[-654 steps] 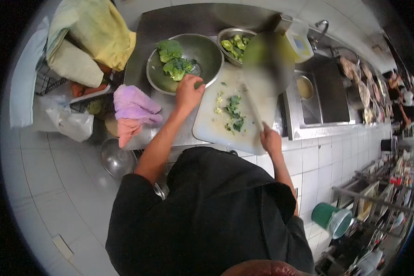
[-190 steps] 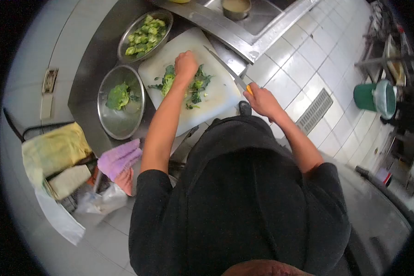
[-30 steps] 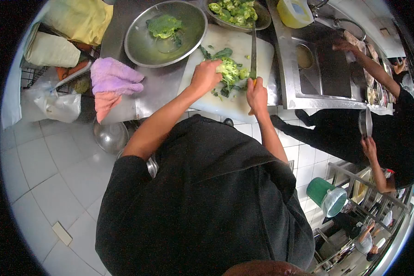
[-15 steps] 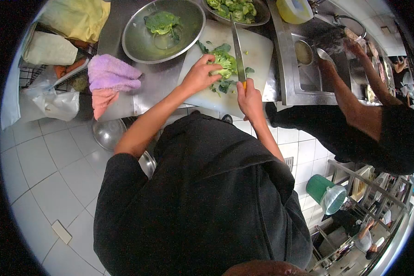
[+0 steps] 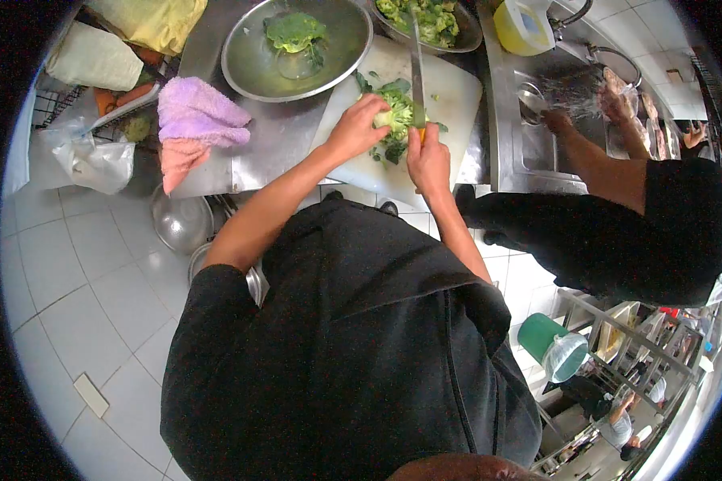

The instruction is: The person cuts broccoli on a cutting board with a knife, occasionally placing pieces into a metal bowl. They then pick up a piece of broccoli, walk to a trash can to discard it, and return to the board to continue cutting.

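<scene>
My left hand [image 5: 356, 128] is closed around the stem side of a broccoli head [image 5: 396, 111] on the white cutting board [image 5: 449, 88]. In my right hand [image 5: 430, 164] is the yellow handle of a long knife [image 5: 416, 76]. Its blade points away from me, along the right side of the broccoli. Loose leaves and small green bits lie around the head. Beyond the board's left corner stands a steel bowl [image 5: 241, 60] with a broccoli leaf [image 5: 295, 32] in it. A second bowl [image 5: 472, 34], full of cut broccoli [image 5: 429, 18], sits behind the board, under the knife tip in this view.
A purple towel [image 5: 200, 112] hangs over the counter's left edge, near plastic bags and carrots. At right, another person [image 5: 602, 160] works at a sink [image 5: 529, 172] with running water. A green bin [image 5: 541, 337] stands on the floor behind.
The whole view has shifted slightly. The broccoli has turned in my left hand, its cut stem now showing. The co-worker's hands have moved at the sink.
</scene>
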`<state>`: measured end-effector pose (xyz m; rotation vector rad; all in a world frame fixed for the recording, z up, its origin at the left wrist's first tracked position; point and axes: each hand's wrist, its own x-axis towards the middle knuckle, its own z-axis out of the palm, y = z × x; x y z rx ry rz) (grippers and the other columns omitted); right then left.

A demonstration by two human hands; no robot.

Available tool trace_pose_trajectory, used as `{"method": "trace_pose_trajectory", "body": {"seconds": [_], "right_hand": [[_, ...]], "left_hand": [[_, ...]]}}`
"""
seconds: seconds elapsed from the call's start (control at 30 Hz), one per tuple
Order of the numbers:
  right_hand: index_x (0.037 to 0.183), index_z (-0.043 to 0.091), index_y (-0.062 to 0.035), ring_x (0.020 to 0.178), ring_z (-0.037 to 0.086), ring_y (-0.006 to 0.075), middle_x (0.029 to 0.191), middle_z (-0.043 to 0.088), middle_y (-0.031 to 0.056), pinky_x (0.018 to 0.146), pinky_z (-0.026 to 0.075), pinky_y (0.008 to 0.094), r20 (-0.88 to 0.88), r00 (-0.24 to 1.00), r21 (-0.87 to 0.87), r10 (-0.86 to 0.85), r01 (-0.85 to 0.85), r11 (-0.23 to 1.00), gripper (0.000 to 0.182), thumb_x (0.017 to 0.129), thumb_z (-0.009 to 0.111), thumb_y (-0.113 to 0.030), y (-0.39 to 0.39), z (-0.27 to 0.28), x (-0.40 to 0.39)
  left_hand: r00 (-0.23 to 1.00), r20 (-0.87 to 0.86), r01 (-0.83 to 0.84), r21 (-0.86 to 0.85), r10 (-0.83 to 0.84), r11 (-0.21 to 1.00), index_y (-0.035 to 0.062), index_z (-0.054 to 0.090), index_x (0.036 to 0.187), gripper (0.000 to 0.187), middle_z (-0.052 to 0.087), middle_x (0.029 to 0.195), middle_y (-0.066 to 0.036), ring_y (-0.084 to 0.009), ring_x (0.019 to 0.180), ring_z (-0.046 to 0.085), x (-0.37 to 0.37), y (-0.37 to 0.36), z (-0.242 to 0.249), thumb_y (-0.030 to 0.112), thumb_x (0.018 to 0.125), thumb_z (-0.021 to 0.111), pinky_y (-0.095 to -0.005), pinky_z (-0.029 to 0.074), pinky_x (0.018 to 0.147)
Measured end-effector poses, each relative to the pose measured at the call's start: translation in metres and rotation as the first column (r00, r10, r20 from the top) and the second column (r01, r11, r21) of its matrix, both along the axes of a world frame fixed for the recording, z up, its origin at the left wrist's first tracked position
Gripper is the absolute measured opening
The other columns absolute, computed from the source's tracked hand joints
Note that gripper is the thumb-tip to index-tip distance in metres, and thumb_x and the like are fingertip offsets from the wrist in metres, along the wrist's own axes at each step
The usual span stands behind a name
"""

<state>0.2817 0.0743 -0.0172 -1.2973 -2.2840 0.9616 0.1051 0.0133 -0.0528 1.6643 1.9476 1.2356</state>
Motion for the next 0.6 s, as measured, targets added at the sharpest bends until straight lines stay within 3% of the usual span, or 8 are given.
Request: {"method": "trace_pose_trajectory", "body": {"seconds": [0.07, 0.17, 0.27, 0.4, 0.5, 0.6], "right_hand": [[0.107, 0.049, -0.0018, 0.070, 0.063, 0.0508, 0.073, 0.064, 0.0289, 0.063, 0.048, 0.0582, -0.104, 0.994, 0.103, -0.018, 0.029, 0.994, 0.029, 0.101, 0.053, -0.030, 0.001, -0.004, 0.000], [0.103, 0.052, -0.0003, 0.073, 0.062, 0.0521, 0.078, 0.063, 0.0325, 0.065, 0.047, 0.0604, 0.024, 0.998, 0.127, 0.057, -0.060, 0.990, 0.030, 0.101, 0.049, -0.030, 0.001, -0.029, 0.000], [0.105, 0.053, 0.0010, 0.071, 0.062, 0.0520, 0.076, 0.063, 0.0318, 0.065, 0.047, 0.0606, 0.074, 0.996, 0.076, 0.047, -0.052, 0.996, 0.033, 0.101, 0.050, -0.032, 0.003, -0.048, 0.002], [0.104, 0.053, 0.0012, 0.073, 0.063, 0.0519, 0.074, 0.064, 0.0310, 0.068, 0.048, 0.0609, 0.067, 0.998, -0.038, -0.012, 0.014, 0.999, 0.033, 0.100, 0.051, -0.031, 0.004, -0.032, 0.008], [0.104, 0.052, 0.0015, 0.074, 0.063, 0.0526, 0.076, 0.064, 0.0316, 0.069, 0.048, 0.0609, 0.007, 0.999, -0.010, -0.047, 0.048, 0.999, 0.033, 0.099, 0.052, -0.031, 0.008, -0.036, 0.017], [0.105, 0.051, 0.0018, 0.075, 0.062, 0.0534, 0.077, 0.064, 0.0325, 0.070, 0.048, 0.0609, 0.010, 0.997, 0.016, -0.081, 0.081, 0.997, 0.033, 0.099, 0.053, -0.031, 0.017, -0.048, 0.028]], "left_hand": [[1.000, -0.004, 0.011, -0.003, -0.011, 1.000, -0.0004, 0.062, 0.109, 0.036, 0.060, 0.116, -0.017, -0.0365, 0.111, 0.059, 0.000, 0.000, 0.001, 0.012, 0.077, 0.074, -0.0409, 0.049, 0.095], [1.000, -0.013, 0.022, -0.015, -0.022, 1.000, -0.0007, 0.061, 0.110, 0.036, 0.060, 0.116, -0.017, -0.0372, 0.112, 0.058, -0.001, 0.003, 0.000, 0.011, 0.077, 0.072, -0.0415, 0.048, 0.096], [0.999, -0.028, 0.027, 0.020, -0.027, 0.999, 0.0002, 0.062, 0.109, 0.036, 0.060, 0.116, -0.016, -0.0358, 0.112, 0.059, -0.002, 0.007, -0.010, 0.011, 0.076, 0.073, -0.0405, 0.049, 0.096], [1.000, -0.020, 0.003, 0.023, -0.003, 1.000, 0.0020, 0.064, 0.111, 0.039, 0.060, 0.116, -0.015, -0.0350, 0.112, 0.060, 0.001, 0.006, -0.005, 0.011, 0.074, 0.074, -0.0400, 0.049, 0.096], [0.982, -0.035, -0.187, -0.115, 0.184, 0.976, 0.0036, 0.063, 0.115, 0.042, 0.061, 0.118, -0.018, -0.0378, 0.112, 0.059, 0.009, 0.003, 0.006, 0.011, 0.075, 0.071, -0.0426, 0.049, 0.097], [0.967, 0.043, -0.230, -0.281, 0.252, 0.932, 0.0066, 0.064, 0.116, 0.043, 0.063, 0.116, -0.018, -0.0380, 0.109, 0.061, 0.007, 0.010, 0.015, 0.010, 0.074, 0.071, -0.0434, 0.050, 0.095]]}}
